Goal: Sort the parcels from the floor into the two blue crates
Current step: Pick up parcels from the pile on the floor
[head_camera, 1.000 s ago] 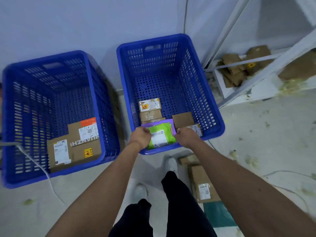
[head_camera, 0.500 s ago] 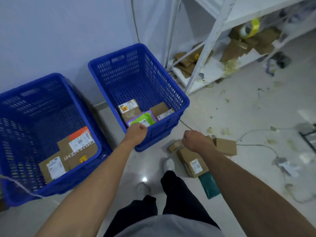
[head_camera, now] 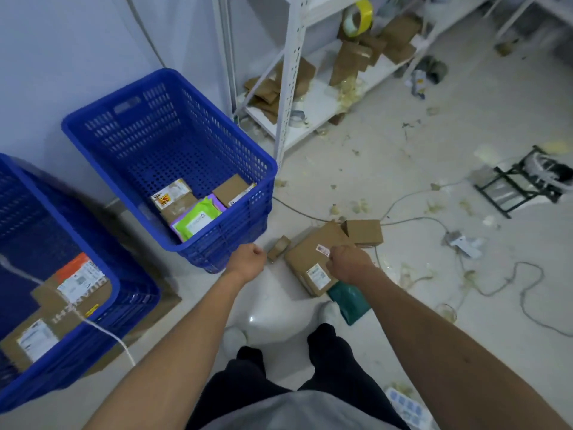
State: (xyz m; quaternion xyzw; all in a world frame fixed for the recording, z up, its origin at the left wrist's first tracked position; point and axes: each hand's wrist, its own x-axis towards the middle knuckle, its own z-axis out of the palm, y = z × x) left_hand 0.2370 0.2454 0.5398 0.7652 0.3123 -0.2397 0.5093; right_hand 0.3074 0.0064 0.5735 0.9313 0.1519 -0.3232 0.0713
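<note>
Head camera: a person bends over parcels lying on the floor just off the near right corner of the right crate (head_camera: 242, 231), beside a trailing cable (head_camera: 403, 197). The right hand (head_camera: 348, 263) is over the far end of a flat cardboard parcel (head_camera: 310, 262), fingers curled under and out of sight; whether they have hold of it cannot be told. The left hand (head_camera: 248, 262), loosely curled and holding nothing, hangs just in front of the crate's wall, beside a small brown packet (head_camera: 279, 248). The flat parcel overlaps a teal bag (head_camera: 348, 301) at its near corner, and a smaller box (head_camera: 362, 232) sits against its far corner.

Picking up appears to be the step in hand. It would likely go best with the free left hand brought to the parcel's left edge, so both hands lift it level and clear of the box and cable. The label should be read before choosing this crate, which holds a green pouch (head_camera: 197, 220), or the left crate (head_camera: 136, 302), which holds a large carton (head_camera: 62, 305).
</note>
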